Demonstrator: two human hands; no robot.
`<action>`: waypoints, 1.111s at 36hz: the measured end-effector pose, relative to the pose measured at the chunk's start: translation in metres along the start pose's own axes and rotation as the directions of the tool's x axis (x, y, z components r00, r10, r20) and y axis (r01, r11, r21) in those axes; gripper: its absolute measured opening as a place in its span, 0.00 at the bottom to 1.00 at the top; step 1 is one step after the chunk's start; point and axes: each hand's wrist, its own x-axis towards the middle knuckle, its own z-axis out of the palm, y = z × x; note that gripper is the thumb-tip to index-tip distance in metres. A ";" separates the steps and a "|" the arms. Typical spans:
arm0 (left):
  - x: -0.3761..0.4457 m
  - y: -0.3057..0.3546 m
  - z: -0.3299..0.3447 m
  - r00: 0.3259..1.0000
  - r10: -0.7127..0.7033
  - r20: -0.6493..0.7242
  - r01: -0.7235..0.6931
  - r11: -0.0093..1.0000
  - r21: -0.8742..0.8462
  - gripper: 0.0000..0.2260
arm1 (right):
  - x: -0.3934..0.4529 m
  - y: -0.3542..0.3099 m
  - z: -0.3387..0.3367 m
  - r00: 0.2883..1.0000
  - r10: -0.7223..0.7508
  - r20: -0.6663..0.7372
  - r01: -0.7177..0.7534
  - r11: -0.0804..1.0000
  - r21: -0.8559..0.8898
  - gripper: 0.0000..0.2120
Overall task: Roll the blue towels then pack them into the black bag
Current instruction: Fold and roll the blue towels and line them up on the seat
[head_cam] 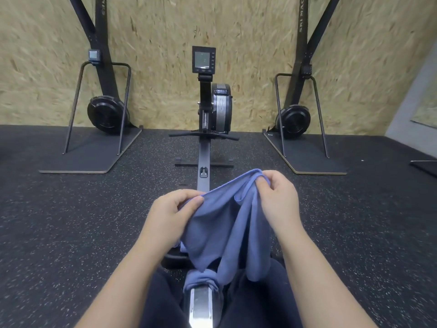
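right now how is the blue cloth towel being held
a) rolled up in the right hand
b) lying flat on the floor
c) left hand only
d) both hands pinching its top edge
d: the left hand and right hand each pinch the top edge of the blue cloth towel, which hangs loose, unrolled.

I hold one blue towel [220,223] up in front of me with both hands. My left hand [173,213] pinches its left upper edge; my right hand [277,197] has its grip on the bunched top corner, higher and further out. The cloth hangs slack between them, folds falling toward my lap. A second blue towel [201,278] lies crumpled on the rowing machine rail [201,304] between my legs. The monitor [203,59] stands ahead against the chipboard wall [255,43], with a ski machine [104,110] on either side.
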 end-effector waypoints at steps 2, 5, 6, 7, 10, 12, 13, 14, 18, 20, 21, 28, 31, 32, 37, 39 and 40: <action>0.000 0.005 0.001 1.000 0.005 -0.013 -0.005 0.999 -0.035 0.13 | 0.000 0.002 0.001 1.000 0.031 -0.001 -0.031 0.999 -0.024 0.06; 0.000 0.007 0.006 0.998 0.017 -0.055 -0.020 0.998 -0.053 0.07 | -0.004 0.002 0.006 0.996 0.081 0.047 -0.077 0.993 -0.094 0.03; -0.001 0.009 0.007 0.999 0.015 -0.051 -0.019 0.998 -0.061 0.05 | -0.007 0.001 0.008 0.994 0.088 0.067 -0.080 0.991 -0.105 0.04; -0.001 0.012 0.009 0.999 0.020 -0.033 -0.022 0.997 -0.069 0.07 | -0.010 -0.001 0.010 0.992 0.088 0.089 -0.078 0.991 -0.107 0.05; -0.004 0.023 0.012 0.996 0.071 0.061 -0.071 0.997 -0.007 0.14 | -0.022 -0.010 0.016 0.983 0.048 0.174 -0.036 0.997 -0.073 0.04; -0.007 0.030 0.013 0.991 0.093 0.092 -0.099 0.994 0.056 0.16 | -0.028 -0.018 0.018 0.968 0.007 0.251 -0.007 1.000 -0.001 0.03; -0.008 0.032 0.013 0.992 0.088 0.093 -0.095 0.993 0.076 0.16 | -0.031 -0.021 0.019 0.958 -0.016 0.287 0.008 0.999 0.032 0.03; -0.008 0.033 0.012 0.994 0.079 0.082 -0.086 0.992 0.090 0.16 | -0.032 -0.023 0.019 0.949 -0.044 0.313 0.028 0.998 0.055 0.05; -0.008 0.037 0.008 0.996 0.086 0.016 -0.088 0.991 0.103 0.12 | -0.036 -0.026 0.017 0.927 -0.136 0.349 0.105 0.989 0.107 0.14; -0.008 0.039 0.006 0.996 0.090 -0.004 -0.089 0.989 0.116 0.08 | -0.036 -0.027 0.016 0.929 -0.156 0.336 0.113 0.983 0.143 0.13; -0.008 0.039 0.006 0.996 0.089 -0.012 -0.087 0.988 0.127 0.07 | -0.037 -0.028 0.017 0.930 -0.161 0.330 0.118 0.982 0.144 0.12; -0.007 0.034 0.002 0.992 0.092 -0.080 -0.075 0.978 0.195 0.05 | -0.034 -0.015 0.016 0.947 -0.173 0.272 0.198 0.978 -0.065 0.08; -0.005 0.033 -0.003 0.990 0.087 -0.109 -0.065 0.979 0.191 0.05 | -0.031 -0.009 0.011 0.951 -0.145 0.273 0.199 0.963 -0.181 0.06; -0.005 0.033 -0.005 0.989 0.085 -0.120 -0.062 0.981 0.185 0.05 | -0.031 -0.007 0.009 0.955 -0.130 0.267 0.187 0.961 -0.202 0.06; -0.003 0.032 -0.014 0.979 0.055 -0.196 -0.030 0.991 0.131 0.05 | -0.028 0.002 0.001 0.981 -0.080 0.179 0.109 0.981 -0.158 0.06; -0.002 0.031 -0.018 0.975 0.044 -0.218 -0.018 0.993 0.121 0.05 | -0.025 0.004 -0.004 0.988 -0.073 0.134 0.094 0.984 -0.154 0.07; -0.001 0.031 -0.019 0.974 0.040 -0.225 -0.013 0.993 0.118 0.06 | -0.023 0.005 -0.006 0.991 -0.069 0.113 0.088 0.981 -0.175 0.07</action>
